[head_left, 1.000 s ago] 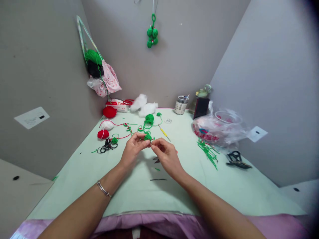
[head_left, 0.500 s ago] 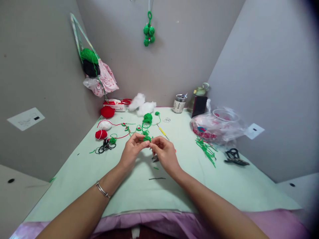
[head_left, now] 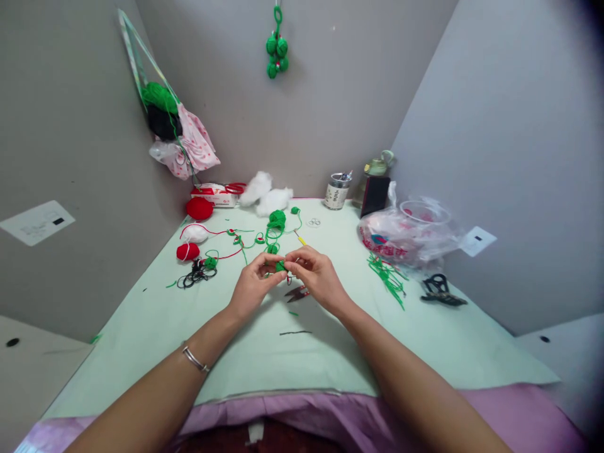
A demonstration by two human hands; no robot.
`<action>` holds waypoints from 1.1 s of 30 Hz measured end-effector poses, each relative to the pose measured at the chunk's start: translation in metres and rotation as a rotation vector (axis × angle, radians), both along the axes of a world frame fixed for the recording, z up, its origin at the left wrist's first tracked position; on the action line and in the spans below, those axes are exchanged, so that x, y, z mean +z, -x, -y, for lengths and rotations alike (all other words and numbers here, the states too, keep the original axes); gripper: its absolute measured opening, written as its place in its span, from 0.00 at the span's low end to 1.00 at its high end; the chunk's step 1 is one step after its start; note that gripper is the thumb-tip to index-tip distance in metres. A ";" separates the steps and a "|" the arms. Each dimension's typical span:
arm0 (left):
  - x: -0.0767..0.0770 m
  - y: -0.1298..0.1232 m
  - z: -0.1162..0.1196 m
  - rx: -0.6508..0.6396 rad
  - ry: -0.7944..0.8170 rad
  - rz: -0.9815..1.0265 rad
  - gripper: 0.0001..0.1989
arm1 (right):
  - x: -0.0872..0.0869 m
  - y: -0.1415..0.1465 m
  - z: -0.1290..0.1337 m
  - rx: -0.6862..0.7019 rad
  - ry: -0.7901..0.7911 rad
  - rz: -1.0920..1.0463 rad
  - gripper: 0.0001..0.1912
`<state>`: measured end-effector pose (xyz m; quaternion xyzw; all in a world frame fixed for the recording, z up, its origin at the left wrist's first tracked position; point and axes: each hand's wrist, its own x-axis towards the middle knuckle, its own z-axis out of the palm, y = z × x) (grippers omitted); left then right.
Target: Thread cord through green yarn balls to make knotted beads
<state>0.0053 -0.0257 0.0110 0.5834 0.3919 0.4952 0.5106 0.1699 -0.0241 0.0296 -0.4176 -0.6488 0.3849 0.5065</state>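
Between the fingertips of my left hand (head_left: 255,283) sits a small round green crocheted piece (head_left: 280,266). My right hand (head_left: 317,277) pinches at the right side of the same piece, its thumb and forefinger closed there. A little dark and red thread hangs below the piece; its detail is too small to make out. Thread snips (head_left: 295,294) lie on the table under my right hand, which hides their handle end. Just beyond my hands are a ball of green yarn (head_left: 276,220) and a yellow-handled crochet hook (head_left: 301,240), partly covered by my right hand.
Left on the table are red yarn (head_left: 199,208), white yarn (head_left: 195,233) and black cord (head_left: 194,275). White stuffing (head_left: 274,202) and a pen tin (head_left: 336,191) stand behind. To the right lie a plastic bag (head_left: 408,233), green yarn ends (head_left: 387,279) and a black hair clip (head_left: 442,292).
The camera view has shifted slightly. My right hand has turned and lifted a little, so more of the snips shows and the hook is more covered. Both hands still hold the green piece.
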 end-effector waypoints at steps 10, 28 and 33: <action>-0.002 -0.002 0.002 -0.121 0.105 0.010 0.15 | 0.009 -0.012 -0.005 0.112 0.284 -0.368 0.17; 0.000 -0.002 0.000 -0.196 0.114 0.035 0.14 | 0.014 -0.020 -0.007 0.169 0.396 -0.493 0.19; 0.004 -0.003 0.003 -0.231 0.063 0.018 0.12 | 0.016 -0.029 -0.015 0.033 0.304 -0.572 0.18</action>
